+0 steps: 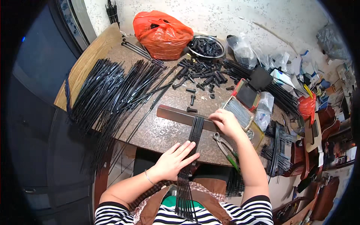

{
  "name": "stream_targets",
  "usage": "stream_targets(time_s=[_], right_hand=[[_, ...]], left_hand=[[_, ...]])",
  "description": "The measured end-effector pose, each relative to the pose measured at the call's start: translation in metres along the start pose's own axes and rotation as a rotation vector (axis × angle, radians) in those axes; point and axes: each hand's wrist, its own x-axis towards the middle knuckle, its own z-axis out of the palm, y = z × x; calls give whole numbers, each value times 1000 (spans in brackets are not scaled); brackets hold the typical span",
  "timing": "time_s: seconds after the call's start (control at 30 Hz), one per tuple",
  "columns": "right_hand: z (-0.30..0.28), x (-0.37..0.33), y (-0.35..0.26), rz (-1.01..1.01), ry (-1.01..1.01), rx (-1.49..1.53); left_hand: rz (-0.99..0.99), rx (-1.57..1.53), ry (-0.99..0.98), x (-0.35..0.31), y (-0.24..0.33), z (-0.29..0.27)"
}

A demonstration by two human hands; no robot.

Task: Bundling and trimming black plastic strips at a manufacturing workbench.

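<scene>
A flat row of thin black rods (196, 127) runs from the table's front toward my body, its far end lying across a dark rectangular bar (170, 114). My left hand (173, 162) rests flat on the rods with fingers stretched out, pressing them. Beside the rods' far end, my right hand (222, 120) is closed over the right part of the bar. Its fingertips are curled together, and whatever they pinch is hidden. Just below the right hand lie pincers with green handles (225, 150). A flat container of thin grey wires (238, 112) stands beyond that hand.
Long black rods (101, 90) are heaped on the left, overhanging the edge. Behind are a red plastic bag (163, 35), a metal bowl (206, 45) of black parts and loose black tubes (210, 75). More rods (279, 92) and stacked bundles (277, 148) lie on the right.
</scene>
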Motion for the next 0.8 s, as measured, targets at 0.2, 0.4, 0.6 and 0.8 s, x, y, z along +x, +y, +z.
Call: stream_targets(time_s=[0.2, 0.4, 0.6, 0.8], right_hand=[[-13, 3, -18, 130, -153, 131], [14, -3, -40, 383, 139, 374], [-45, -23, -23, 338, 501, -275], [-41, -39, 11, 297, 130, -441]], left_hand=[[28, 69, -31, -9, 7, -7], [40, 93, -5, -18, 20, -7], [62, 70, 43, -19, 24, -9], [26, 105, 6, -22, 26, 4]])
